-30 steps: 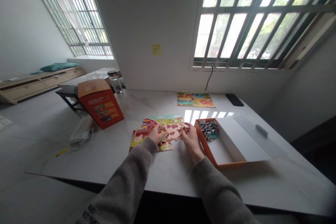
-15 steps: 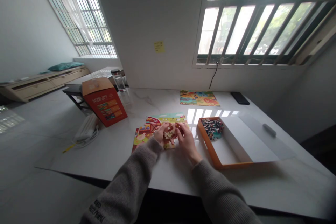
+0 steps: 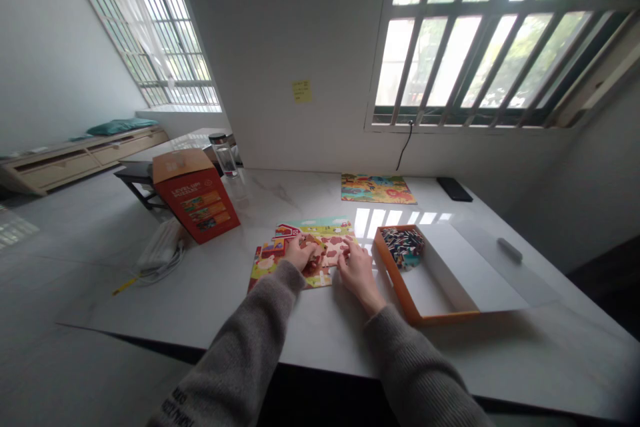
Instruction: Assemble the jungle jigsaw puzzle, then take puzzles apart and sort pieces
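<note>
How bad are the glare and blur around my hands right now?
Head view: daylight washes out parts of the large barred window; striped glare crosses the tabletop beside the farm puzzle. Also head view: the left hand and right hand look slightly soft; the writing on the yellow note is unreadable.

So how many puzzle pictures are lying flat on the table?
2: the farm puzzle, partly hidden by the left hand and right hand; the animal puzzle, near the wall.
</note>
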`<state>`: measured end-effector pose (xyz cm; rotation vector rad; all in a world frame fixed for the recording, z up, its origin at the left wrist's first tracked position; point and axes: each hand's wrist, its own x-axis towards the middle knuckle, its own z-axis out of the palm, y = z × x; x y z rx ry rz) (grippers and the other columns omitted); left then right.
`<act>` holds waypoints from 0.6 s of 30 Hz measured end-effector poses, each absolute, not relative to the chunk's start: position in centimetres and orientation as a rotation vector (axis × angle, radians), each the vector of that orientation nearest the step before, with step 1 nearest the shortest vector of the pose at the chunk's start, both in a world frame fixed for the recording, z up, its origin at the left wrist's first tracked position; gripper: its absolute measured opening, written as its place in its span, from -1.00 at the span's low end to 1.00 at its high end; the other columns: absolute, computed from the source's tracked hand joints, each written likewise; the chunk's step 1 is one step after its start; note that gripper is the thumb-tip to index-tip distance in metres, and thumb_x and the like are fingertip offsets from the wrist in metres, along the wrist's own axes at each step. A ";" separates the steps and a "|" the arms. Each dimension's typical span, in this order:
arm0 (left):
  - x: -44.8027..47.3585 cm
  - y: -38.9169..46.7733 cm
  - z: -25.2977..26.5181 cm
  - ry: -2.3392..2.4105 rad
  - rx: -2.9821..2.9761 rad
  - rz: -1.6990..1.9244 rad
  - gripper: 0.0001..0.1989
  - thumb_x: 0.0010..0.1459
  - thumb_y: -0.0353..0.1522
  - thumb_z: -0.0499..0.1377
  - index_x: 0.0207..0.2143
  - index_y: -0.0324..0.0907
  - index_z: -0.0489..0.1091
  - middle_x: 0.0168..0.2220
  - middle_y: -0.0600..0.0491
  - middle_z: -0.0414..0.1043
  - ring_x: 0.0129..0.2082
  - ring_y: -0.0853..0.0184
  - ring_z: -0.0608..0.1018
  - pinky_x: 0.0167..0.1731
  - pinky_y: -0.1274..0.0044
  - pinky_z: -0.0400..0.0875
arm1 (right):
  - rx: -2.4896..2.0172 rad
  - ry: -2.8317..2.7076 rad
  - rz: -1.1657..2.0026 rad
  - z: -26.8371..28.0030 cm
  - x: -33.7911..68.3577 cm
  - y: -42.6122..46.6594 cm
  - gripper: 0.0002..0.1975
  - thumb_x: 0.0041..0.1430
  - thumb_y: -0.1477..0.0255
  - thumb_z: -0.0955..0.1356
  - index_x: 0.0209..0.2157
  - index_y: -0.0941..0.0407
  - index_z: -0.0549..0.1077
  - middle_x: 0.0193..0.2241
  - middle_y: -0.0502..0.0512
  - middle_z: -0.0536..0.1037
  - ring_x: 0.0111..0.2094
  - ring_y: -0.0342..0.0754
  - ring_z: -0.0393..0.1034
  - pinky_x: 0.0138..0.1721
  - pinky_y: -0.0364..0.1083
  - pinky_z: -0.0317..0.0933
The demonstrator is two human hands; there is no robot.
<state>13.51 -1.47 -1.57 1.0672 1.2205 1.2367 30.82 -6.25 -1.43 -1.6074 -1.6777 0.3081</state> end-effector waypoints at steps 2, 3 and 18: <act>13.8 -1.7 -1.3 1.253 1.058 1.229 -0.62 -0.07 -0.31 0.33 -0.24 -0.15 0.25 -0.48 0.14 0.40 -0.68 0.45 0.44 -0.73 0.63 0.34 | -1.553 -1.603 0.422 -1.5 30.6 -5.8 -0.59 0.19 0.42 0.26 0.07 0.15 0.42 -0.15 0.19 0.54 -0.14 0.08 0.38 -0.02 0.06 0.22; 13.9 -1.7 -1.2 1.256 1.058 1.232 -0.64 -0.07 -0.32 0.33 -0.24 -0.15 0.25 -0.48 0.14 0.40 -0.69 0.45 0.44 -0.74 0.63 0.34 | -1.509 -1.558 0.491 -1.6 30.5 -5.6 -0.60 0.19 0.41 0.26 0.06 0.15 0.42 -0.16 0.18 0.54 -0.15 0.06 0.39 -0.04 0.05 0.25; 14.7 -2.9 0.6 0.879 0.906 1.164 -0.56 -0.05 -0.16 0.32 -0.18 -0.18 0.30 -0.39 0.07 0.46 -0.57 0.35 0.54 -0.71 0.58 0.40 | -0.971 -1.279 0.764 0.5 28.6 -5.7 -0.63 0.21 0.34 0.34 0.05 0.08 0.37 -0.28 0.08 0.51 -0.28 -0.05 0.44 -0.20 -0.04 0.37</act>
